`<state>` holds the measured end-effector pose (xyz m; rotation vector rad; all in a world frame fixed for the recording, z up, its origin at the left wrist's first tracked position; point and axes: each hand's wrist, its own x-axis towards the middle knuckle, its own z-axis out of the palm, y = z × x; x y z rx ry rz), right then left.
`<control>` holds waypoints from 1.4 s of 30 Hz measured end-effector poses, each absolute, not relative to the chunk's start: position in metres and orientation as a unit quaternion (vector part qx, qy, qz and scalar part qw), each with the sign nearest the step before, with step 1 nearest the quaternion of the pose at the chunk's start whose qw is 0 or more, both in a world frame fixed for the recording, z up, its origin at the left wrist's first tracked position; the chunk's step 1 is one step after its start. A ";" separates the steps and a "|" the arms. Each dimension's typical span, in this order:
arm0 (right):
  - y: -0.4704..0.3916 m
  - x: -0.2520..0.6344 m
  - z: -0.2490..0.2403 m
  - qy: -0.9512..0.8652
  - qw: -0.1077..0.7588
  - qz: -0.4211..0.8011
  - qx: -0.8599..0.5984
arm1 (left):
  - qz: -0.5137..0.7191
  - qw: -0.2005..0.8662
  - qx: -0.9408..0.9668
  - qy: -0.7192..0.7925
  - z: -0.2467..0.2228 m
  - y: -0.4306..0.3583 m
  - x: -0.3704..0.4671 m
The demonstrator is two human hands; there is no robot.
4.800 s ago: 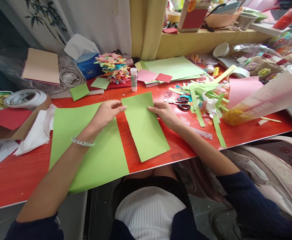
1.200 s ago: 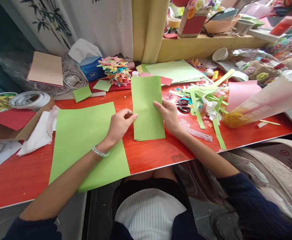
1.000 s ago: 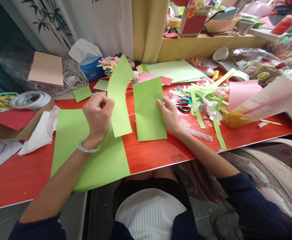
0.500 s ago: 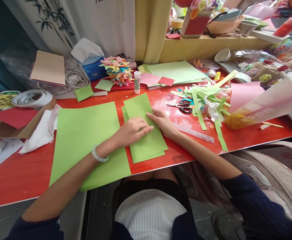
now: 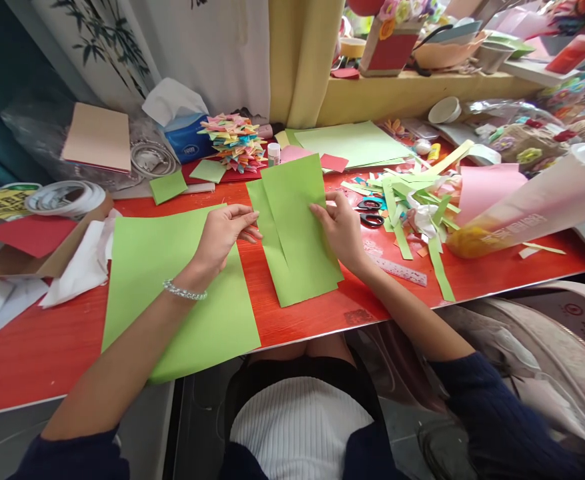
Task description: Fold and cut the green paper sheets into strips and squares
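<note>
A folded green sheet of paper (image 5: 299,233) is raised at its far end above the red table, its layers slightly offset. My right hand (image 5: 342,230) grips its right edge, thumb on top and fingers behind. At its left edge, my left hand (image 5: 228,230) has thumb and fingertips pinched together on the paper's rim. A larger green sheet (image 5: 172,280) lies flat under my left forearm. Beside my right hand are black-handled scissors (image 5: 371,219), partly hidden, and a patterned ruler (image 5: 399,270). Behind the folded paper stands a glue stick (image 5: 273,155), its lower part covered.
Green paper scraps (image 5: 412,193) are heaped to the right, near a tilted plastic cup (image 5: 537,207). At the back are a paper-star stack (image 5: 235,143), a blue tissue pack (image 5: 187,141) and pale green sheets (image 5: 352,143). A cardboard box (image 5: 47,257) sits left.
The folded green paper has been lifted and tilted up at its far end. My left hand has moved left off its surface to its left edge; my right hand has risen with the right edge.
</note>
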<state>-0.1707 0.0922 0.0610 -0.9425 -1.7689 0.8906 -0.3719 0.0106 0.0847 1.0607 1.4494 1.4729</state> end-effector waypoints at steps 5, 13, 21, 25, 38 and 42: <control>0.100 -0.163 0.071 -0.721 0.513 0.307 -0.351 | 0.621 0.351 0.409 0.569 0.078 0.011 -0.369; 0.093 -0.168 0.067 -0.673 0.452 0.497 -0.309 | 0.632 0.388 0.422 0.521 0.078 0.003 -0.350; 0.088 -0.170 0.066 -0.655 0.476 0.474 -0.347 | 0.595 0.357 0.471 0.545 0.086 0.002 -0.355; 0.086 -0.171 0.067 -0.654 0.472 0.474 -0.353 | 0.617 0.301 0.480 0.546 0.088 0.004 -0.362; 0.082 -0.172 0.069 -0.624 0.480 0.489 -0.376 | 0.630 0.295 0.471 0.542 0.087 0.001 -0.358; 0.080 -0.172 0.069 -0.625 0.476 0.496 -0.369 | 0.633 0.284 0.464 0.551 0.085 0.002 -0.359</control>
